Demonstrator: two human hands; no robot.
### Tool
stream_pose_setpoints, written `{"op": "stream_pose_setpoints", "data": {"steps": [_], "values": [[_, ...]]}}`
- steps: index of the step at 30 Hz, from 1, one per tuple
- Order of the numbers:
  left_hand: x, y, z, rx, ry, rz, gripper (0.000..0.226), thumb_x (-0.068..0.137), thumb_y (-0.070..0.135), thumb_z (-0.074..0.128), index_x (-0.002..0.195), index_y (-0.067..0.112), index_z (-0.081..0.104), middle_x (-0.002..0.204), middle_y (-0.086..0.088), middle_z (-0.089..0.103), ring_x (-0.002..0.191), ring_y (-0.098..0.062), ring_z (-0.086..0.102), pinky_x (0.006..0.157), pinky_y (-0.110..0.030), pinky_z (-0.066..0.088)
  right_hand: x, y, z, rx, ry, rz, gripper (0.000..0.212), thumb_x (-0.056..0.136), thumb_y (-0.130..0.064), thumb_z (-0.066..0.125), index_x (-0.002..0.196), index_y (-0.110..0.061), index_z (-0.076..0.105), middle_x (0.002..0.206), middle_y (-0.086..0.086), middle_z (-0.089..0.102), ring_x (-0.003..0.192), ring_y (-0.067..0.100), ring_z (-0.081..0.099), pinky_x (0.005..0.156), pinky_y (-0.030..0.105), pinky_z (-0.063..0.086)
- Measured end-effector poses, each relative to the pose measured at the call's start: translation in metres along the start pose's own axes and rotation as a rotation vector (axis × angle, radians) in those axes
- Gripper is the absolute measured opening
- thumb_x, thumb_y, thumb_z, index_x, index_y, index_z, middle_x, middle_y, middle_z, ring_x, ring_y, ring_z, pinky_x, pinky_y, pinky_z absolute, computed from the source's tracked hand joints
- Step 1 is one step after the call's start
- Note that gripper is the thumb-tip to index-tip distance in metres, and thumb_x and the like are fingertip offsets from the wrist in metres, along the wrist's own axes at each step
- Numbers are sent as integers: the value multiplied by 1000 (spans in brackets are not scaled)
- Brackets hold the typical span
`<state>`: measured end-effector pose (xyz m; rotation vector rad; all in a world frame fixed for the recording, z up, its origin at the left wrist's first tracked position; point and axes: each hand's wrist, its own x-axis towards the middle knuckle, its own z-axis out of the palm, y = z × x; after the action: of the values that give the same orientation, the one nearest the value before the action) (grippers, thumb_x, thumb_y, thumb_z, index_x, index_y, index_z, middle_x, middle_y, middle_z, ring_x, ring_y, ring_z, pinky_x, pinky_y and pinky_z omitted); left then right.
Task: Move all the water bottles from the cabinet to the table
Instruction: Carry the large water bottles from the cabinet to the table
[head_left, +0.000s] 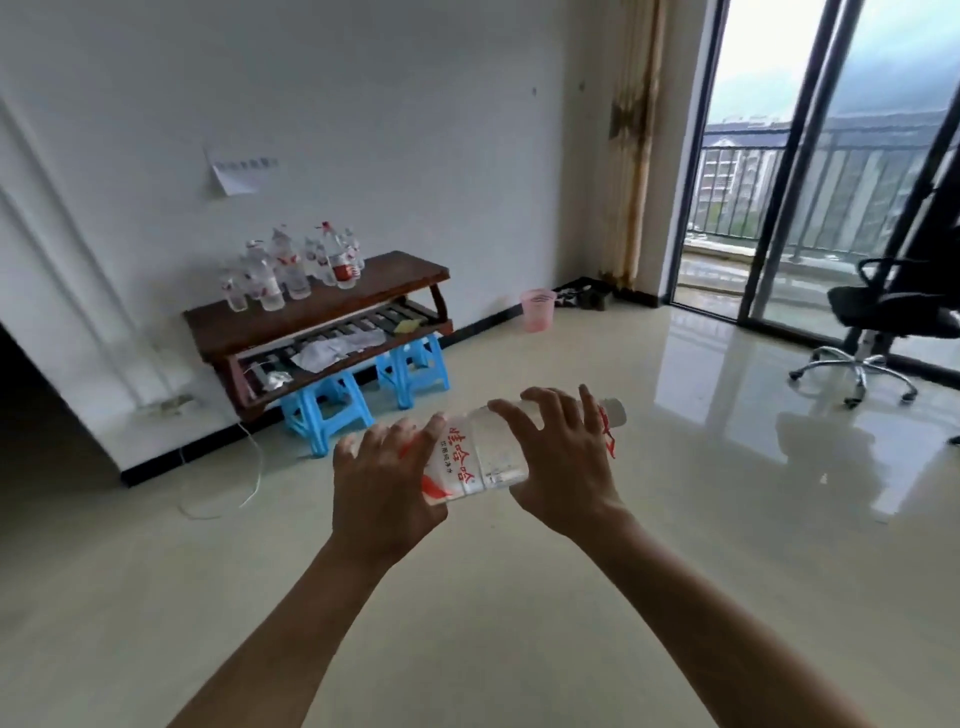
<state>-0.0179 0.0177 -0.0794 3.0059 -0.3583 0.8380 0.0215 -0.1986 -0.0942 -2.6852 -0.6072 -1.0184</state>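
A clear water bottle (480, 457) with a white and red label lies sideways in front of me, cap pointing right. My left hand (387, 483) grips its base end, fingers curled round it. My right hand (558, 457) holds the neck end from above, fingers spread and curved over it. Against the far wall stands a dark wooden table (322, 306), tilted in the wide-angle picture. Several water bottles (293, 270) with red labels stand in a cluster on its left part. No cabinet is in view.
Two blue plastic stools (363, 400) carry the table, and papers lie on its lower slatted shelf. A pink bin (537, 309) stands by the wall. A black office chair (883, 322) is at the right, before the sliding balcony door. A white cord lies on the glossy floor.
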Motion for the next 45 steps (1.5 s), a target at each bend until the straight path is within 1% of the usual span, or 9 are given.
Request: {"op": "stream_pose_setpoints", "data": {"steps": [5, 14, 19, 22, 24, 31, 33, 39, 45], "values": [[40, -92, 38, 93, 58, -119, 102, 47, 45, 94, 138, 20, 54, 117, -11, 67, 102, -35, 64, 84, -56, 49, 96, -31, 93, 116, -31, -111, 108, 48, -35, 98, 140, -36, 42, 134, 9, 49, 128, 35, 50, 112, 70, 32], [172, -252, 101, 141, 140, -141, 101, 47, 43, 95, 136, 19, 53, 117, -12, 66, 103, -35, 64, 83, -56, 49, 281, -62, 223, 145, 39, -170, 108, 43, -33, 100, 138, -34, 47, 133, 8, 49, 126, 33, 49, 113, 65, 28], [259, -302, 146, 110, 151, -115, 100, 54, 45, 93, 139, 21, 45, 123, -13, 64, 112, -35, 61, 90, -62, 50, 360, -41, 279, 160, 89, -138, 106, 45, -29, 100, 137, -32, 47, 135, 8, 42, 129, 33, 39, 112, 72, 31], [309, -326, 186, 68, 156, -101, 100, 54, 46, 94, 139, 22, 46, 124, -13, 64, 112, -36, 61, 90, -63, 50, 401, -19, 323, 140, 92, -132, 107, 46, -30, 100, 138, -33, 47, 137, 9, 47, 130, 33, 38, 115, 72, 25], [346, -344, 219, 82, 137, -92, 99, 55, 48, 93, 139, 22, 47, 124, -12, 64, 113, -35, 61, 90, -61, 50, 431, -1, 362, 124, 112, -120, 107, 45, -30, 101, 138, -32, 49, 136, 11, 51, 130, 33, 39, 117, 69, 20], [482, -418, 294, 163, 110, -66, 93, 57, 53, 89, 138, 22, 56, 117, -6, 65, 107, -28, 62, 91, -50, 48, 555, 37, 483, 185, 94, -73, 106, 39, -32, 103, 134, -27, 58, 130, 16, 58, 124, 41, 51, 112, 73, 28], [515, -447, 309, 185, 117, -92, 93, 58, 52, 89, 140, 23, 54, 117, -4, 63, 105, -26, 60, 90, -50, 46, 598, 38, 514, 213, 88, -98, 107, 41, -34, 102, 136, -30, 53, 130, 15, 57, 126, 38, 49, 113, 72, 28], [560, -548, 351, 214, 105, -241, 99, 51, 53, 91, 138, 23, 56, 115, -1, 62, 102, -26, 61, 88, -50, 45, 705, 1, 606, 283, 10, -239, 114, 40, -32, 101, 140, -35, 44, 132, 11, 56, 129, 33, 48, 116, 67, 25], [582, -671, 409, 210, 113, -337, 100, 47, 44, 92, 137, 23, 53, 114, -3, 63, 101, -28, 63, 86, -51, 47, 792, -64, 722, 277, -66, -342, 109, 49, -33, 95, 145, -38, 43, 136, 4, 50, 133, 27, 44, 119, 65, 23]]}}
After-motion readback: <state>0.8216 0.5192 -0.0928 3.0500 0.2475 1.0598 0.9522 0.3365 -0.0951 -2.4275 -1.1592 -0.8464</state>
